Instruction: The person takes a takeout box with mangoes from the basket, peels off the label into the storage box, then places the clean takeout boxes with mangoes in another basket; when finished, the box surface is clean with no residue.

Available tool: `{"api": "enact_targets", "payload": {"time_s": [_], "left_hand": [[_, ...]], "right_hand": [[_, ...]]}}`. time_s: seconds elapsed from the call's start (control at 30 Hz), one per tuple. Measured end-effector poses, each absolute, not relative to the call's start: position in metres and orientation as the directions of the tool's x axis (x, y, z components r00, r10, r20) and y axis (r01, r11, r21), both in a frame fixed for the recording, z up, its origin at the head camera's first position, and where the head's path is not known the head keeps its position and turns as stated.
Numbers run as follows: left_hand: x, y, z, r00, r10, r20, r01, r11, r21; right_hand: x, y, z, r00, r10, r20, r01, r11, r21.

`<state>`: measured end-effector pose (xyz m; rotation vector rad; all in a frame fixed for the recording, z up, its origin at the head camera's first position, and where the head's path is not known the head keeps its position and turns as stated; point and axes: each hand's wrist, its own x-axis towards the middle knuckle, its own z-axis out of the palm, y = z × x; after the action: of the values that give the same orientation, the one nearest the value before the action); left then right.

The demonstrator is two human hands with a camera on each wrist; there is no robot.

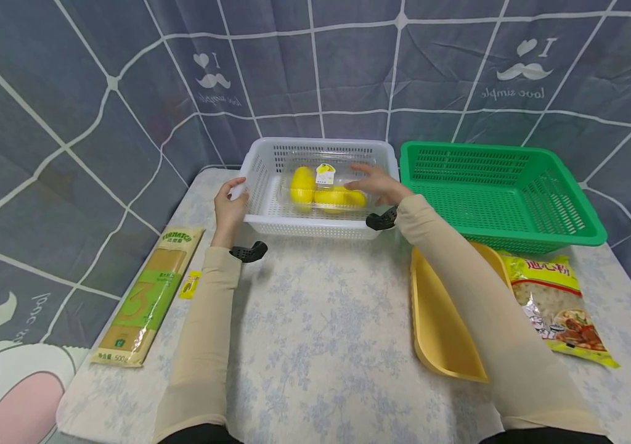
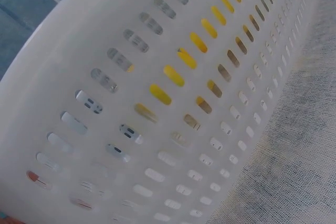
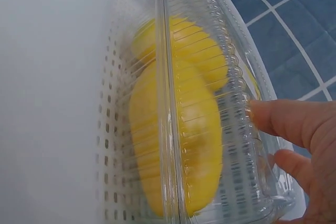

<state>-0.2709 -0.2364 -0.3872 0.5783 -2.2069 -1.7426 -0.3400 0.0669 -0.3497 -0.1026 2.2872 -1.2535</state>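
A white plastic basket [image 1: 304, 226] stands at the back of the table. My left hand [image 1: 229, 209] grips its left rim; the left wrist view shows mostly the basket's slotted wall [image 2: 105, 129]. Inside lies a clear plastic box [image 1: 288, 197] with a label [image 1: 325, 174], holding several yellow fruits [image 1: 302, 184]. Over the right end of that box my right hand [image 1: 378, 184] is spread, fingers fairly straight. In the right wrist view its fingertips [image 3: 260, 115] touch the box's ridged side, and the yellow fruits [image 3: 178, 129] show through the lid.
A green basket [image 1: 556, 237] adjoins on the right. Below it sit a yellow tray [image 1: 443, 333], partly under my right forearm, and a bag of food [image 1: 556, 308]. At left lie a pasta pack [image 1: 146, 296] and a small yellow packet [image 1: 190, 285]. A tiled-pattern curtain [image 1: 349, 68] hangs behind.
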Motion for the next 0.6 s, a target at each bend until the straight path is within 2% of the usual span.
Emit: {"api": "enact_targets", "payload": {"time_s": [0.37,0.6], "left_hand": [[-0.2721,-0.2372,-0.3919,-0.878,-0.479,-0.010,-0.115,0.190,0.975],[-0.2721,-0.2376,-0.3931,-0.874,-0.486,0.001,-0.101,0.183,0.978]], "right_hand": [[-0.3357,0.0688,-0.3511,-0.825,-0.375,-0.424,0.230,0.462,-0.857],[-0.3304,0.0676,-0.3505,-0.857,-0.353,-0.375,0.220,0.408,-0.886]]}}
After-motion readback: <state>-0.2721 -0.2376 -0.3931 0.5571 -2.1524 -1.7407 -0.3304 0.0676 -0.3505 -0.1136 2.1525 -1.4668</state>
